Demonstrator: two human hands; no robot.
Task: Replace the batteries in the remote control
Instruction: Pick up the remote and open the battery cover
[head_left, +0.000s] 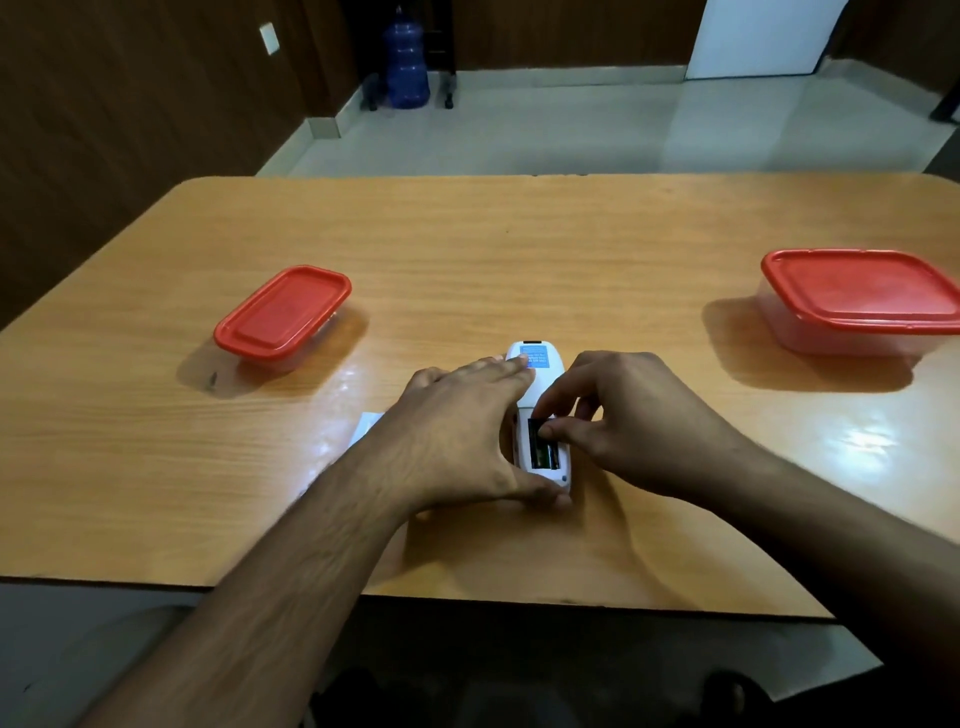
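Observation:
A white remote control (543, 375) lies face down near the table's front middle, its battery bay uncovered. Dark batteries (544, 452) sit inside the bay. My left hand (462, 436) clamps the remote from the left, fingers stretched toward its far end and thumb at its near end. My right hand (623, 415) comes in from the right, thumb and forefinger pinched on the far end of a battery in the bay. A white flat piece (368, 426), maybe the cover, shows partly under my left forearm.
Two clear boxes with red lids stand on the wooden table (467, 260): a smaller one (283, 312) at the left and a larger one (857, 296) at the right edge. A blue water jug (407, 62) stands on the floor beyond the table.

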